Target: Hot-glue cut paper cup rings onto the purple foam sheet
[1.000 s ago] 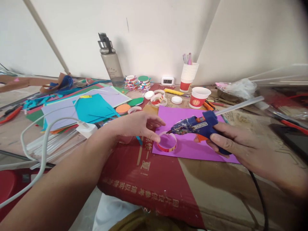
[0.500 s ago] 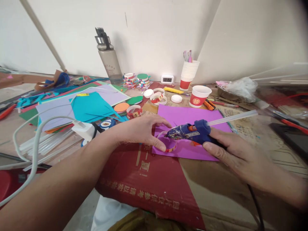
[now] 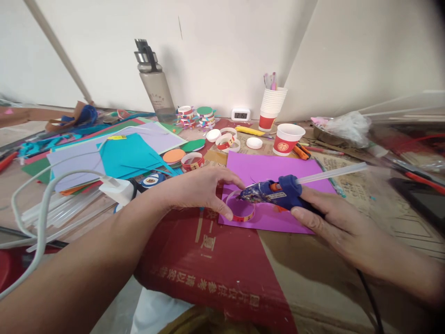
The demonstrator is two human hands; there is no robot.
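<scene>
On the purple sheet (image 3: pixel 278 167), the red-and-white paper ring (image 3: pixel 244 218) stands inside the wide curve of the left hand's (image 3: pixel 201 188) fingers, though whether they really grip it I cannot tell. Compared with one second ago, the blue glue gun (image 3: pixel 276 191), firmly wrapped by the right hand's (image 3: pixel 340 222) fingers, lies more level and its nozzle is lower over the ring's opening, so the work seems now concentrated there.

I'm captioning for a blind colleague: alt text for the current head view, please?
A right hand holds a blue glue gun, its nozzle at a red-and-white ring on a purple sheet, while the left hand curls beside the ring. Behind stand a paper cup, a clock and a bottle.
</scene>
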